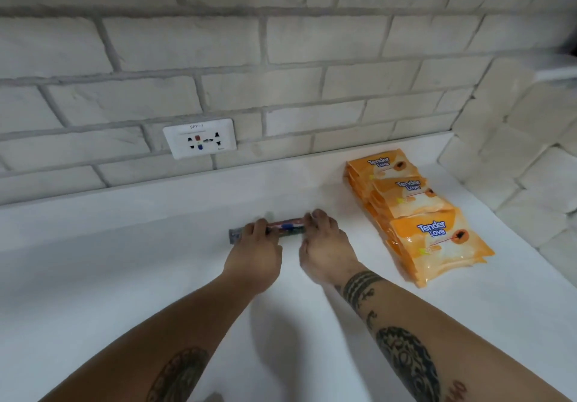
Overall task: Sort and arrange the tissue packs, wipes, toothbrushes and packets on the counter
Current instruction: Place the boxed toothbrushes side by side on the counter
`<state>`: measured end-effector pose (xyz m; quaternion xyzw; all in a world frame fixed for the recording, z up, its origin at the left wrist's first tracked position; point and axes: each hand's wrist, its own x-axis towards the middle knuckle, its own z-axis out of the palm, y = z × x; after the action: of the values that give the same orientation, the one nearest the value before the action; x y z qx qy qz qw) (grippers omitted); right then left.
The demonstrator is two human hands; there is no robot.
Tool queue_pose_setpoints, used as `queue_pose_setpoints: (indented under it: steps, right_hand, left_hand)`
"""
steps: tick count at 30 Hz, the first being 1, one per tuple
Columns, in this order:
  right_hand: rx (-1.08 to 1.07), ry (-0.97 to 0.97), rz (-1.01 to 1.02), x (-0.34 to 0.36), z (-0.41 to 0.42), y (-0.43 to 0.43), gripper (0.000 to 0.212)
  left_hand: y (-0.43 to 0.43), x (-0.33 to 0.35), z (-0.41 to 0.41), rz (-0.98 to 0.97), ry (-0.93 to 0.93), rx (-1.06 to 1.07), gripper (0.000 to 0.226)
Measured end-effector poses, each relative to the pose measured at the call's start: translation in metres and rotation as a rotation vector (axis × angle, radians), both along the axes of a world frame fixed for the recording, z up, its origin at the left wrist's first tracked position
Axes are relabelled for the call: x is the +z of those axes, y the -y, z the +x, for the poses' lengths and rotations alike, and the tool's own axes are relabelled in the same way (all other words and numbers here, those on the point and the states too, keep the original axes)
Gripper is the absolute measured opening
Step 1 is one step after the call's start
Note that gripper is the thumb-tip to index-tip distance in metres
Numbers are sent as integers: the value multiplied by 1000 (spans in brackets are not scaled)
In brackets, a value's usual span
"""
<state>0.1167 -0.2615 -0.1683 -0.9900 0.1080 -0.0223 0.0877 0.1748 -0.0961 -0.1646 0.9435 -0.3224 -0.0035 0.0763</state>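
Observation:
A long toothbrush pack (pixel 285 227) with red, blue and green inside lies flat on the white counter (pixel 125 261), parallel to the wall. My left hand (pixel 254 253) grips its left part, fingers curled over it. At the pack's right end, my right hand (pixel 326 250) holds it with curled fingertips. Three orange "Tender Love" wipe packs (pixel 431 239) lie in an overlapping row at the right, running from the wall toward me.
A grey brick wall (pixel 281 73) backs the counter and turns a corner at the right. A white socket plate (pixel 199 137) is set in the wall just above the counter, left of the hands.

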Motion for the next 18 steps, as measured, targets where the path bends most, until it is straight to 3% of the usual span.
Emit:
queue_pose_setpoints:
  steps: [7, 18]
  right_hand:
    - [100, -90, 33, -8, 56, 21, 80]
    - [74, -67, 167, 4, 58, 19, 67]
  left_hand:
    - [10, 3, 42, -4, -24, 51, 48]
    - [5, 2, 58, -87, -49, 40, 50]
